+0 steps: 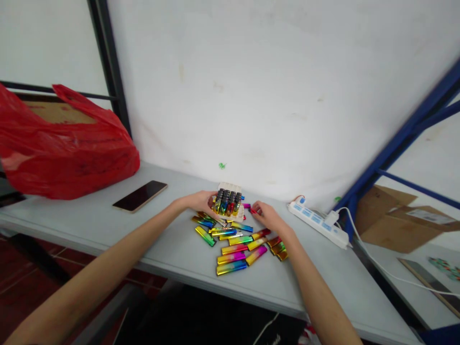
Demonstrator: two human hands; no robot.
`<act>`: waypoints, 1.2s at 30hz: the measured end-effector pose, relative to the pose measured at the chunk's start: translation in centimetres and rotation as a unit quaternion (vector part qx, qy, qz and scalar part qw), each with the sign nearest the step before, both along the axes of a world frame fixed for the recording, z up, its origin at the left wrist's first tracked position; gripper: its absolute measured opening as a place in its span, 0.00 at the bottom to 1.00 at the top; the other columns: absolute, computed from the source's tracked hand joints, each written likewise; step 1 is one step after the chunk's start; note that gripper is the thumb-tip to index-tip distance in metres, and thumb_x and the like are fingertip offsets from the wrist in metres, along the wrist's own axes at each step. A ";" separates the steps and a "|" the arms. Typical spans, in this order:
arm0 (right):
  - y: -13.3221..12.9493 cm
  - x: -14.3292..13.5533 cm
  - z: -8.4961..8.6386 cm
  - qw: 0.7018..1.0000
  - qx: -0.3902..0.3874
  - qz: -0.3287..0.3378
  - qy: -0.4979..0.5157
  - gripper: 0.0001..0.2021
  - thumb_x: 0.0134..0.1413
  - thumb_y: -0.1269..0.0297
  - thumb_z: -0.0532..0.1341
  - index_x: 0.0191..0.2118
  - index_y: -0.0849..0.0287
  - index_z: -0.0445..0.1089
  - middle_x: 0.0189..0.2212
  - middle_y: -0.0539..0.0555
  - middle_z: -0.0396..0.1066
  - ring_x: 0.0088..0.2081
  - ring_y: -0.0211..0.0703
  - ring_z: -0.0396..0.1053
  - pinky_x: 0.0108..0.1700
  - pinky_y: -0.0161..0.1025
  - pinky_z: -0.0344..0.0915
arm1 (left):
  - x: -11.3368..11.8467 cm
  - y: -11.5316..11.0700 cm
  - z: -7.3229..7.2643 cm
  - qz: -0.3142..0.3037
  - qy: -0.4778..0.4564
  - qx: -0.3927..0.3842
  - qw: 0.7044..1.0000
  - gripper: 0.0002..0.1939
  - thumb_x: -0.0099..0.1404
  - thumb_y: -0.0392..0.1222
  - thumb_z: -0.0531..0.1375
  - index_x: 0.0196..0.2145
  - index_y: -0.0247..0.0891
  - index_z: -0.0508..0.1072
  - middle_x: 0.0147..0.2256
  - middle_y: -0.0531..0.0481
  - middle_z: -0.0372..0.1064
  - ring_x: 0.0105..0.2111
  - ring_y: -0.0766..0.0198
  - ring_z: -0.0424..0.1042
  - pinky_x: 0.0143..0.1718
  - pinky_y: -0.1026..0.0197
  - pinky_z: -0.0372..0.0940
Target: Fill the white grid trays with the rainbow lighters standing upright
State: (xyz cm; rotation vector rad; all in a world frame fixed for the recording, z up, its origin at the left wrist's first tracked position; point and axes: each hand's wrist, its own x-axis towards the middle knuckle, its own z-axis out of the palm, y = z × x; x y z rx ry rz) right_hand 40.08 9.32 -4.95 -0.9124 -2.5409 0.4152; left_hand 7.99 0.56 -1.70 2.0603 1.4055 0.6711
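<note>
Glossy, metallic-looking lighters on a smooth, matt tabletop

A red plastic bag with brown cardboard showing at its mouth stands at the far left, before a black metal frame. A smartphone lies dark screen up on the grey tabletop. To the right, a white power strip holds a white plug, near a blue metal frame; beyond that sits an open cardboard box. A small green mark dots the scuffed white wall.
</note>
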 end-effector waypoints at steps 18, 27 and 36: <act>-2.5 -0.4 2.2 0.967 -0.068 -0.112 0.218 0.27 0.63 0.40 0.50 0.22 0.56 0.58 0.18 0.46 0.54 0.22 0.36 0.54 0.26 0.35 0.50 | 2.4 -0.1 0.1 -0.029 0.001 -0.007 1.000 0.43 0.44 0.62 0.72 0.54 0.39 0.69 0.40 0.49 0.77 0.37 0.56 0.73 0.35 0.62 0.61; -3.5 -2.9 1.4 0.961 -0.006 -0.143 0.238 0.22 0.56 0.50 0.52 0.17 0.55 0.52 0.16 0.45 0.47 0.22 0.34 0.48 0.26 0.36 0.42 | 2.6 -0.4 0.7 -0.056 0.047 0.007 0.997 0.43 0.48 0.62 0.71 0.56 0.38 0.66 0.38 0.50 0.77 0.36 0.57 0.73 0.35 0.62 0.60; -4.5 -2.6 2.4 0.976 0.023 -0.071 0.204 0.18 0.70 0.49 0.47 0.34 0.56 0.61 0.22 0.45 0.61 0.25 0.38 0.59 0.30 0.35 0.53 | 2.2 0.2 0.0 -0.059 0.043 0.004 0.997 0.45 0.49 0.61 0.71 0.59 0.38 0.65 0.44 0.46 0.77 0.43 0.52 0.74 0.41 0.59 0.63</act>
